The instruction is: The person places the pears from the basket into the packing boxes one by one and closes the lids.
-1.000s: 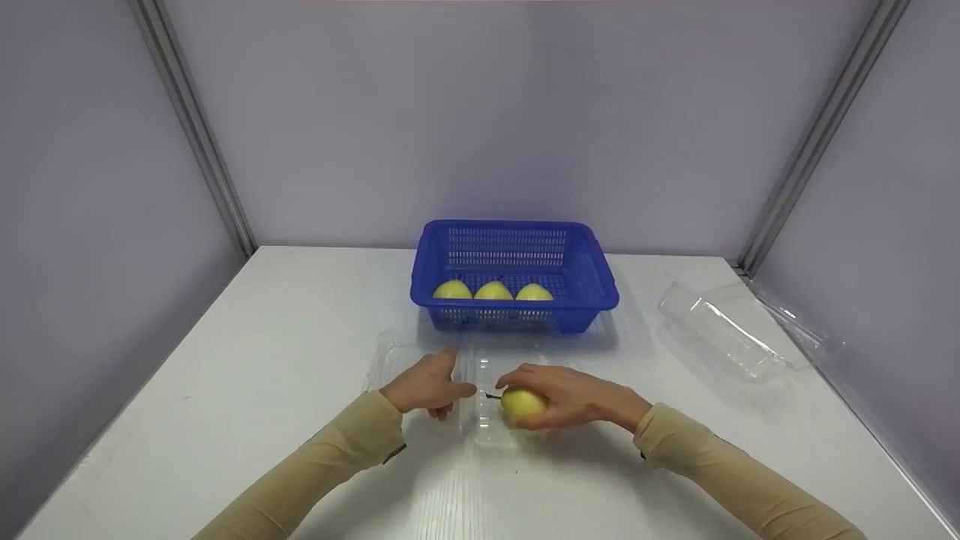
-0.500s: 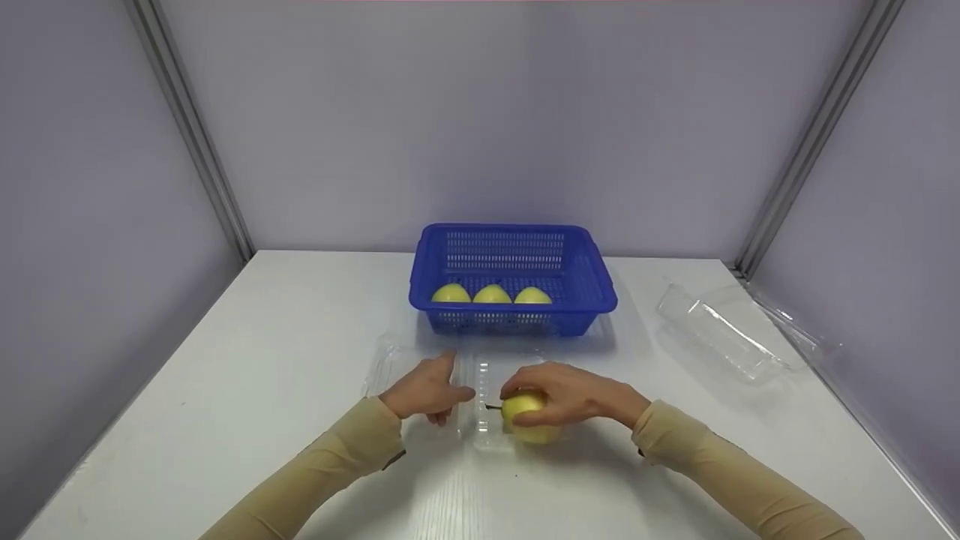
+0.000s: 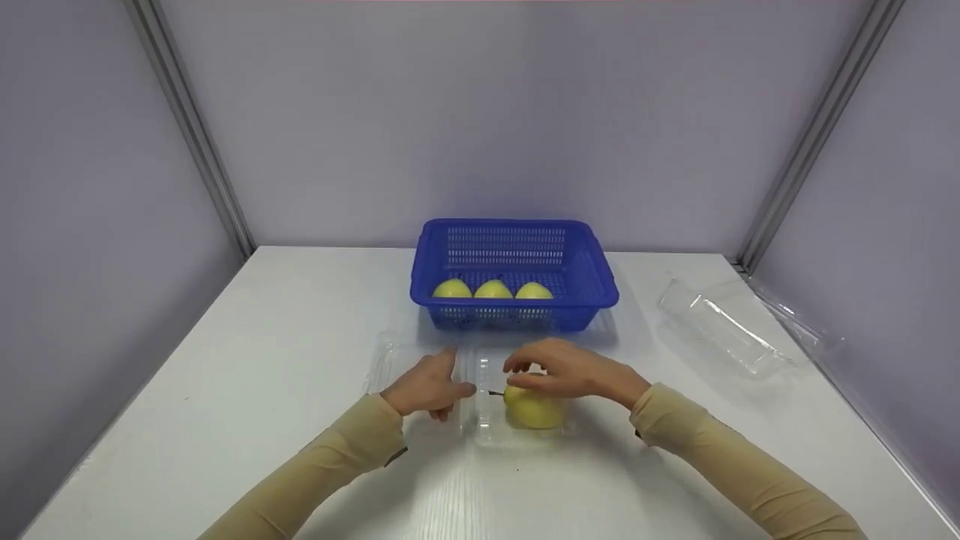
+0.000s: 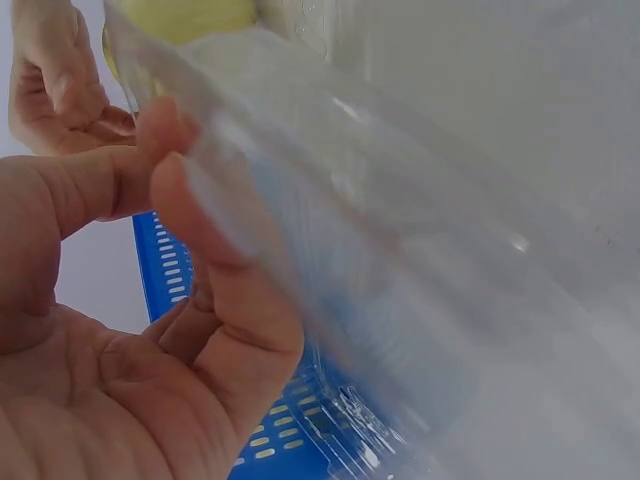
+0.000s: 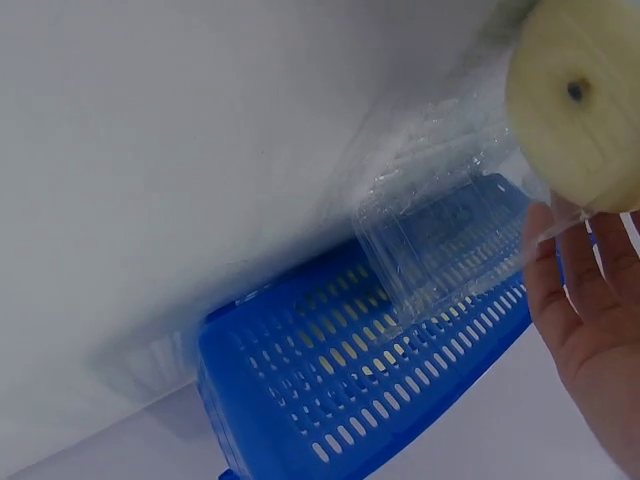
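Note:
A yellow-green pear (image 3: 538,414) lies on its side in the right half of an unfolded clear plastic clamshell container (image 3: 484,431), stem pointing left. My right hand (image 3: 566,369) is just above and behind the pear, its fingers loosely bent and not around it. In the right wrist view the pear's base (image 5: 560,130) faces the camera, with the right hand (image 5: 595,310) spread beside it. My left hand (image 3: 429,388) is at the container's left half. The left wrist view has the left hand (image 4: 150,330) pinching the edge of the clear plastic (image 4: 400,250).
A blue perforated basket (image 3: 517,304) with three pears (image 3: 493,290) showing stands behind the container. More clear plastic packaging (image 3: 724,334) lies at the table's right side. Grey-white panels (image 3: 487,112) enclose the white table (image 3: 262,360).
My right hand has let go of the pear and risen away toward the basket, leaving the pear in the container's right half. My left hand has stayed in place.

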